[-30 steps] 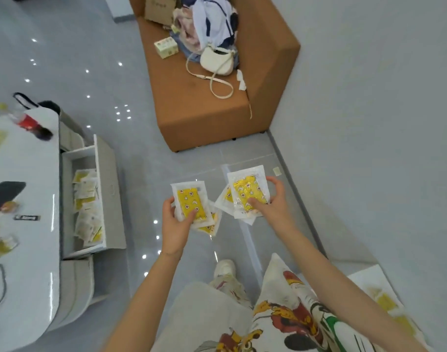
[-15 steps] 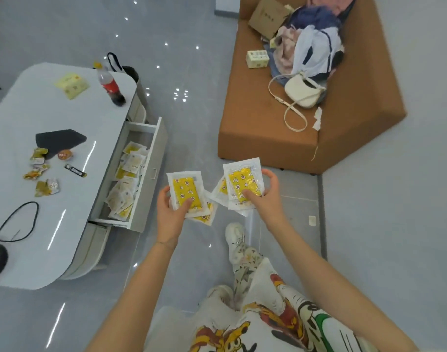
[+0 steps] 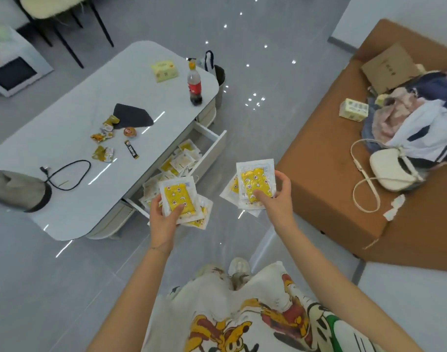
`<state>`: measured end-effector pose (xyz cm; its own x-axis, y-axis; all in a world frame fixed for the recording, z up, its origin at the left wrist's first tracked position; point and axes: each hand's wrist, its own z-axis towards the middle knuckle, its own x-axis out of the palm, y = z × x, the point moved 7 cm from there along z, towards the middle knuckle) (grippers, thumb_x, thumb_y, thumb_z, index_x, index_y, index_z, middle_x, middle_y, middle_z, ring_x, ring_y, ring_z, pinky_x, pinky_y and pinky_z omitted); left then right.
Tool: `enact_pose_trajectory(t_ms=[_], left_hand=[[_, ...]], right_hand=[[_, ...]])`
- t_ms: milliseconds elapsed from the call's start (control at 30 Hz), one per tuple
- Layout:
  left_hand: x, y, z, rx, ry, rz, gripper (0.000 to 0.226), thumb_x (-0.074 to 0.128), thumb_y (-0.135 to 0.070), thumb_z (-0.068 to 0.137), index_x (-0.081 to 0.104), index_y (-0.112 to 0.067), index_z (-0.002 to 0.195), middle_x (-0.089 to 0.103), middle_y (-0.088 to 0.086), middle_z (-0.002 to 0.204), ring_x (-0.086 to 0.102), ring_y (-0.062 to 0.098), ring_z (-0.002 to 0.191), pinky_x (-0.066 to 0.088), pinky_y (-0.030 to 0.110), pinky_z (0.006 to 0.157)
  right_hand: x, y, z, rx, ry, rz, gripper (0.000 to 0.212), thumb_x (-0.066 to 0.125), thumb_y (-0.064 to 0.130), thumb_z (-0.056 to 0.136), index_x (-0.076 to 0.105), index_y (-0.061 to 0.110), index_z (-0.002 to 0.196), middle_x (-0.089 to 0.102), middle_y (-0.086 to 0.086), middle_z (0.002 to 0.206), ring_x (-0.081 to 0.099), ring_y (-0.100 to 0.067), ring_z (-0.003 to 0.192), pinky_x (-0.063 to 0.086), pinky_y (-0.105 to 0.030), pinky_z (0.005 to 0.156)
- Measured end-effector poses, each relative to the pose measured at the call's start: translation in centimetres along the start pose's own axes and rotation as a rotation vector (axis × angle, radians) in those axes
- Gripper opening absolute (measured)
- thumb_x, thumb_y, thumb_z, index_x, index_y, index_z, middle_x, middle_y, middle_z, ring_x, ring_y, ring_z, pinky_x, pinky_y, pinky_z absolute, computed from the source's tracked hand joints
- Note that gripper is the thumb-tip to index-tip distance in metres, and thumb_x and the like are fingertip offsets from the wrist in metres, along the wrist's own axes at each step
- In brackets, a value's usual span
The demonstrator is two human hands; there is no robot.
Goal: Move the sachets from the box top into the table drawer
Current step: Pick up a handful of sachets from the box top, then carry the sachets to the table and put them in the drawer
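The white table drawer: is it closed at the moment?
No, the white table drawer stands pulled out from the table, with yellow-and-white sachets lying inside it.

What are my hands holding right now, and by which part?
The left hand pinches a fanned stack of sachets by its lower edge, thumb on top. The right hand grips a second stack by its lower right corner.
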<state>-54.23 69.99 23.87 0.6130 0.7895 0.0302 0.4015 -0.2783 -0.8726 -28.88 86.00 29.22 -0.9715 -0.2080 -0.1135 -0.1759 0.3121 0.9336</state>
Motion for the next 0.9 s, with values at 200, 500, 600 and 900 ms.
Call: enact_pose_trajectory(t_ms=[200, 500, 600, 900], left_hand=[[-3.4, -0.4, 4.2, -0.064, -0.186, -0.153, 0.056, 0.069, 0.001, 0.082, 0.045, -0.015, 0.130, 0.062, 0.008, 0.117, 0.064, 0.025, 0.100, 0.056, 0.048, 0.082], [-7.6, 2.3, 15.2, -0.265, -0.344, -0.354, 0.049, 0.064, 0.001, 0.086, 0.048, -0.024, 0.124, 0.065, 0.006, 0.112, 0.066, 0.023, 0.096, 0.059, 0.035, 0.069], [-8.0, 3.8, 18.6, -0.333, -0.382, -0.386, 0.054, 0.065, 0.002, 0.085, 0.046, -0.021, 0.131, 0.063, 0.011, 0.119, 0.065, 0.028, 0.101, 0.060, 0.037, 0.070], [-8.9, 17.0, 30.8, -0.543, -0.564, -0.511, 0.040, 0.056, 0.003, 0.091, 0.048, -0.019, 0.124, 0.062, 0.009, 0.112, 0.065, 0.023, 0.089, 0.057, 0.031, 0.059]], right_hand=[[6.5, 1.3, 7.3, 0.073, 0.137, -0.005, 0.061, 0.070, 0.000, 0.082, 0.038, 0.025, 0.128, 0.064, 0.004, 0.101, 0.068, -0.007, 0.081, 0.056, -0.020, 0.068], [18.3, -2.5, 18.9, 0.293, 0.275, -0.054, 0.060, 0.068, 0.002, 0.084, 0.037, 0.032, 0.127, 0.068, -0.002, 0.104, 0.070, -0.014, 0.084, 0.058, -0.033, 0.075], [21.2, -4.3, 22.5, 0.374, 0.266, -0.050, 0.060, 0.067, 0.002, 0.085, 0.037, 0.031, 0.128, 0.068, -0.001, 0.101, 0.069, -0.012, 0.080, 0.057, -0.025, 0.062], [30.4, -18.4, 33.1, 0.527, 0.243, -0.131, 0.065, 0.068, 0.004, 0.084, 0.036, 0.029, 0.134, 0.063, -0.012, 0.120, 0.065, -0.028, 0.103, 0.054, -0.040, 0.086]])
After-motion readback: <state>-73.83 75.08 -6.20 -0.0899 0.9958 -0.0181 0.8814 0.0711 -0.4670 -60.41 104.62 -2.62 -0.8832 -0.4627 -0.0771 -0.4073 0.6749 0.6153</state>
